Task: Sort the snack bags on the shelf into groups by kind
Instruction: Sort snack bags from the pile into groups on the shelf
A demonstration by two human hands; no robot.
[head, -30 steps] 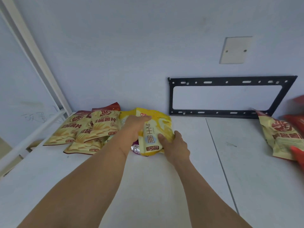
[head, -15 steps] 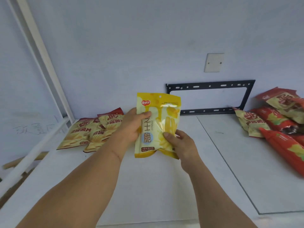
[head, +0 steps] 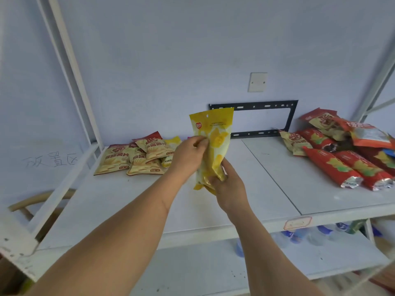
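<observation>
Above the middle of the white shelf [head: 213, 210], a yellow snack bag [head: 212, 146] is being held upright in the air, clear of the surface. The left hand [head: 188, 155] is pinching the bag's left edge about halfway up, while the right hand [head: 229, 189] is gripping its bottom end with fingers curled round the crumpled foil. Neither hand is free.

On the far left of the shelf, a cluster of tan chip bags [head: 132, 157] is lying overlapped, with another yellow bag [head: 171, 152] peeking out at its right side, just behind the left hand. On the right, well apart from that cluster, a mixed heap of long red bags [head: 333, 167], tan bags and an orange-topped bag [head: 369, 133] is waiting. A black metal bracket [head: 256, 119] is leaning on the far wall between the two groups.

The step in hand appears to be the carrying of one picked bag to its group; the bag is turned partly edge-on, as if being looked over or re-gripped. The next move probably calls for choosing a landing spot: either beside the other yellow bag at the left, or on the bare middle of the shelf to start a yellow group. Setting it flat, without sliding it onto the tan bags, would be keeping the kinds distinct. The right heap looks largely unsorted, so much of the task seems to be remaining.
</observation>
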